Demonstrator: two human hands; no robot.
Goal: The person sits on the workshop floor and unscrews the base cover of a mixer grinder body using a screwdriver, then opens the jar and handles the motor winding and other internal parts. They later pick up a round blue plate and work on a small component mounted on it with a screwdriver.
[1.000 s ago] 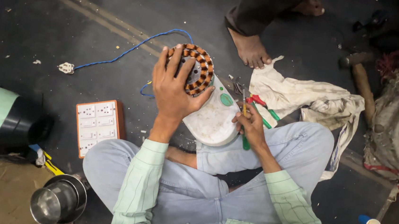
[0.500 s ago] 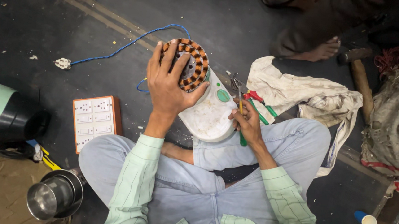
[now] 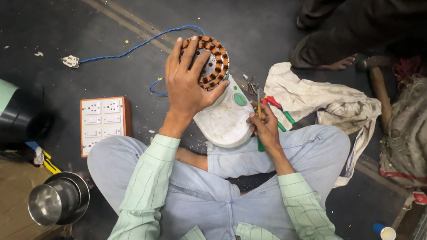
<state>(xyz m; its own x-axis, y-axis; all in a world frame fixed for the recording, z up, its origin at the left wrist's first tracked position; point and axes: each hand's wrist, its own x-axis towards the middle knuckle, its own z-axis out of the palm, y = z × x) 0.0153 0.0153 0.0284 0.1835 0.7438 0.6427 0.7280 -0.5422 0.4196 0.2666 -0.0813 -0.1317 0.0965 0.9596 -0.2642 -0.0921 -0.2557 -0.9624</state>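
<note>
Seated cross-legged on dark floor (image 3: pixel 69 17).

Left hand (image 3: pixel 188 85) clamped around ring-shaped stator (image 3: pixel 209 61), copper windings, held upright against far end of white oval housing (image 3: pixel 226 121). Housing resting on lap, between knees.

Right hand (image 3: pixel 264 129) closed on green-handled screwdriver (image 3: pixel 259 119), tip at right rim of housing. Exact contact point of tip not resolvable.

Progress, judged: stator lifted clear of housing, windings exposed, so disassembly appears done. Housing open and apparently empty; reassembly not started. Condition of windings not readable.

Blue twisted cable (image 3: pixel 128 47) running far-left from stator to white plug (image 3: pixel 70 61), lying loose.

Around: orange-backed switchboard (image 3: pixel 102 122) left of knee; red and green-handled pliers (image 3: pixel 274 105) just beside soiled cloth (image 3: pixel 321 100) on right; wooden-handled hammer (image 3: pixel 378 85) farther right; steel pot (image 3: pixel 57 204) near left.
</note>
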